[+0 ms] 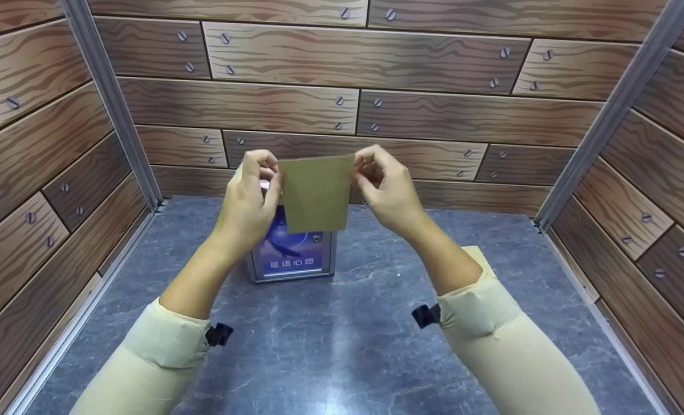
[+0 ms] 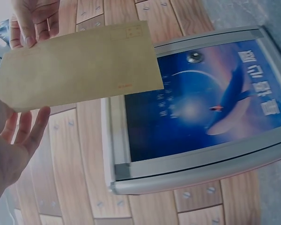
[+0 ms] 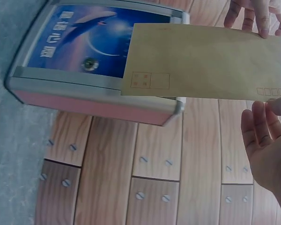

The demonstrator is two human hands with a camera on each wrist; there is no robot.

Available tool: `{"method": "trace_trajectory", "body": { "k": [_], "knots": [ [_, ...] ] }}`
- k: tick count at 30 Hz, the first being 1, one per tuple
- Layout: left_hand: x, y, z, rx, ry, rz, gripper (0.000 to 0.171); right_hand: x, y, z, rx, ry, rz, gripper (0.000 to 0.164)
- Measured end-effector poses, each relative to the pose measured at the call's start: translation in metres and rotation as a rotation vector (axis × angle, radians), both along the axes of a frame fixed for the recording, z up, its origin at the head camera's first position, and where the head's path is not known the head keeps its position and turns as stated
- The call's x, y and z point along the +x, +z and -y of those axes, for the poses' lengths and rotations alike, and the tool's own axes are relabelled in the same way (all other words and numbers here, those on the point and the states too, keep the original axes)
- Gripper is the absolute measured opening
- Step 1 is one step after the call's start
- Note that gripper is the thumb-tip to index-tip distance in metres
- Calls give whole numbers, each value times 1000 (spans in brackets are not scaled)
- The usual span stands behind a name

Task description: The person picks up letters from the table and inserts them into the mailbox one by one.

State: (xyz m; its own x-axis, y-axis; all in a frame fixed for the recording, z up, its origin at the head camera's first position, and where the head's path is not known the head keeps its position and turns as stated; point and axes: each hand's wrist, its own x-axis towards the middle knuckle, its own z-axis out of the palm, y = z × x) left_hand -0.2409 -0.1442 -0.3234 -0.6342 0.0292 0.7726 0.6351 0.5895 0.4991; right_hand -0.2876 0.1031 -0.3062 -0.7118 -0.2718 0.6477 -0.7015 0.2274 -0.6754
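Observation:
A brown paper envelope (image 1: 316, 195) is held up by both hands, one at each side edge near the top. My left hand (image 1: 248, 199) pinches its left edge between thumb and fingers. On the opposite edge, my right hand (image 1: 389, 187) does the same. Printed boxes on the envelope (image 3: 201, 61) show in the right wrist view. Behind and below it stands a box (image 1: 293, 256) with a blue whale picture, a metal frame and a small round lock. The envelope hides the box's upper part in the head view; whether the two touch I cannot tell.
Partly hidden under my right forearm, a pale yellow paper item (image 1: 480, 259) lies on the grey marbled table (image 1: 342, 334). Wood-patterned panels (image 1: 423, 63) enclose the back and both sides, with metal posts (image 1: 111, 104) at the corners.

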Motion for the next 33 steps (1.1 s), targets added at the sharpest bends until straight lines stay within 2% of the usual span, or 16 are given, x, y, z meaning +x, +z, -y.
{"method": "trace_trajectory", "body": {
  "k": [11,17,21,24,33],
  "knots": [
    [3,41,10,-27,-29,-131,12,2,36,14,-46,-30,-118,11],
    [-1,53,17,-22,-20,-173,13,-4,48,22,-27,-45,-210,9],
    [-5,55,20,-31,-1,-186,13,-12,51,26,11,-37,-273,9],
    [-7,51,23,-37,10,-198,12,-18,51,28,42,-33,-300,10],
    [-15,41,27,-43,24,-235,11,-30,44,35,67,-17,-314,8]
  ]
}}
